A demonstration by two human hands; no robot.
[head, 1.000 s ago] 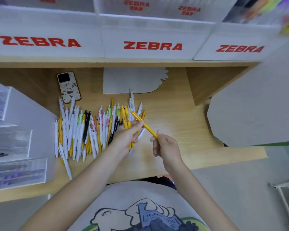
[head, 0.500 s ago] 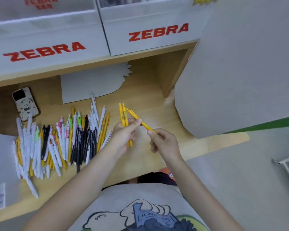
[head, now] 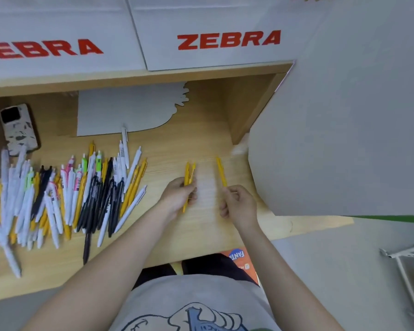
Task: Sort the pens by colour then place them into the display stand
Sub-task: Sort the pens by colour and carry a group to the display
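Wooden desk (head: 201,144) under white boxes (head: 215,27) marked ZEBRA in red. Large grey panel (head: 344,127) at right, over the desk's right end. Grey card cutout (head: 127,111) flat at the back of the desk. Loose pile of pens (head: 69,194) spread over the left half: white, black, yellow, a few green and pink. Phone (head: 19,129) lying beyond the pile, at far left. Left hand (head: 177,197) curled round two yellow pens (head: 188,177), held side by side, tips pointing away. Right hand (head: 238,206) pinching the near end of a single yellow pen (head: 220,172), well apart from the pair, above bare desk right of the pile.
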